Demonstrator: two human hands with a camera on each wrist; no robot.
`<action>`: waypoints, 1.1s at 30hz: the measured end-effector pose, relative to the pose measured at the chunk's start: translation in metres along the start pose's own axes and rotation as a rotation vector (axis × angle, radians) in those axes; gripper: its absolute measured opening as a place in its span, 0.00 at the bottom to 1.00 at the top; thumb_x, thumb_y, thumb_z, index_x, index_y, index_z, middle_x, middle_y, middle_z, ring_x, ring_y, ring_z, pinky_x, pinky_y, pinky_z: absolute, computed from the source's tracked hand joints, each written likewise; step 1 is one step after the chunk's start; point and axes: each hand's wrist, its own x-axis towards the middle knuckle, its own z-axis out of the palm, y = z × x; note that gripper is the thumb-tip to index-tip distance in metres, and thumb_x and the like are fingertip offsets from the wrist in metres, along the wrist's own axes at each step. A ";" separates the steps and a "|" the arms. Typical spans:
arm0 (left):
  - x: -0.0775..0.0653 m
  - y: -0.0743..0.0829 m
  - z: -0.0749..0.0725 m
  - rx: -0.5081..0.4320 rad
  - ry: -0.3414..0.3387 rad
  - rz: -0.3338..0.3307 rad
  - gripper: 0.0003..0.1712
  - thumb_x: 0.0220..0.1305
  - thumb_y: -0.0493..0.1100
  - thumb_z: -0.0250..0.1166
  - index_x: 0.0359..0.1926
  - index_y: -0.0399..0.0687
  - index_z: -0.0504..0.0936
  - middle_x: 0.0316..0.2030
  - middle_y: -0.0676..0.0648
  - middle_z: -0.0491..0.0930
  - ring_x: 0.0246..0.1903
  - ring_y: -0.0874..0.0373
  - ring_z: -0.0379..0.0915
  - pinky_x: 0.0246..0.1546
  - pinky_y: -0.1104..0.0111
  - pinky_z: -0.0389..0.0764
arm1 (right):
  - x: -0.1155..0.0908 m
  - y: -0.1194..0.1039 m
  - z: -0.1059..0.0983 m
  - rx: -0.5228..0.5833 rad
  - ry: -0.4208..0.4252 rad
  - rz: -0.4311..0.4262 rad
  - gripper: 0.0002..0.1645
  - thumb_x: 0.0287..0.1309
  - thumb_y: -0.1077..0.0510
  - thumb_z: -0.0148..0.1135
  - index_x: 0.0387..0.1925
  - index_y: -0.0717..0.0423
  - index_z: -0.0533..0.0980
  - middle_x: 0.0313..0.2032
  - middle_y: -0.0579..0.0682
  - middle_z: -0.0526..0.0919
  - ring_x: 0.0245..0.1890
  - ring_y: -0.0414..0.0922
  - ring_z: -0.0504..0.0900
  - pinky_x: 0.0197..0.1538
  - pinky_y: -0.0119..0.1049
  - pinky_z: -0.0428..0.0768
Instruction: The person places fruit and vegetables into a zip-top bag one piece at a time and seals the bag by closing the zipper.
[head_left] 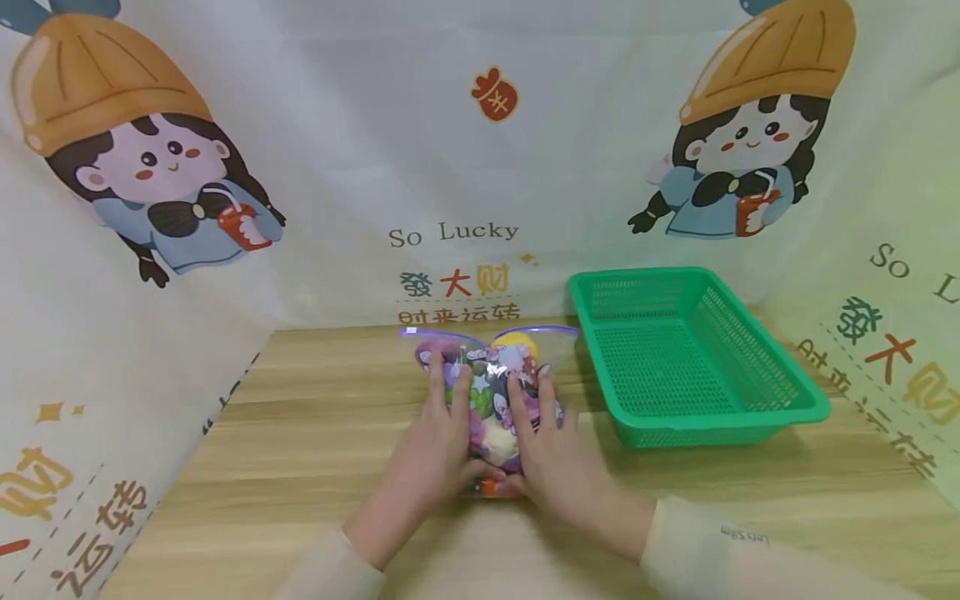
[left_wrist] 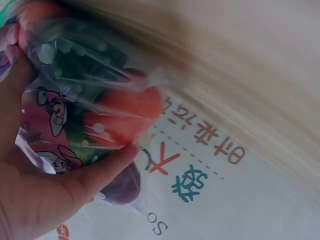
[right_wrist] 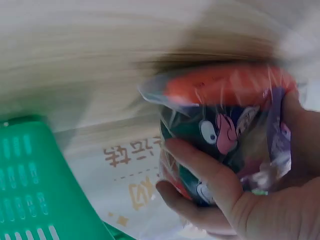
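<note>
A clear zip bag point(head_left: 495, 433) with printed cartoon figures stands on the table between my two hands, stuffed with colourful rounded items. A yellow round item point(head_left: 516, 340) shows near its top, and orange and green ones show through the plastic in the left wrist view. The purple zip strip point(head_left: 536, 331) dips in the middle, with a white slider point(head_left: 409, 331) at its left end. My left hand point(head_left: 438, 446) grips the bag's left side, fingers up along it. My right hand point(head_left: 558, 462) grips the right side, thumb low near the left one.
To the right of the bag, a green plastic basket point(head_left: 720, 421) with perforated walls stands on the wooden table point(head_left: 300, 433). A white cloth backdrop point(head_left: 337, 167) with printed cartoon girls and lettering surrounds the table at the back and sides.
</note>
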 end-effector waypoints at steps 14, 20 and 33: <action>0.013 -0.025 -0.015 -0.205 -0.185 -0.070 0.81 0.30 0.69 0.76 0.76 0.58 0.31 0.72 0.38 0.18 0.55 0.35 0.69 0.48 0.53 0.79 | 0.019 0.005 -0.006 0.125 -0.257 0.082 0.75 0.38 0.14 0.51 0.75 0.42 0.26 0.72 0.68 0.40 0.55 0.67 0.70 0.32 0.52 0.83; 0.005 -0.029 -0.027 -0.251 -0.195 -0.075 0.76 0.36 0.72 0.72 0.77 0.60 0.34 0.74 0.38 0.26 0.58 0.34 0.64 0.52 0.48 0.75 | 0.018 0.011 -0.030 0.235 -0.260 0.089 0.72 0.40 0.17 0.56 0.76 0.42 0.34 0.74 0.63 0.38 0.62 0.67 0.63 0.35 0.53 0.83; -0.025 -0.040 -0.034 0.036 -0.034 -0.211 0.52 0.61 0.78 0.42 0.76 0.57 0.46 0.75 0.44 0.31 0.70 0.40 0.19 0.63 0.34 0.39 | -0.027 0.073 -0.038 0.182 -0.172 0.258 0.44 0.69 0.28 0.27 0.76 0.45 0.39 0.73 0.53 0.25 0.70 0.54 0.21 0.59 0.67 0.17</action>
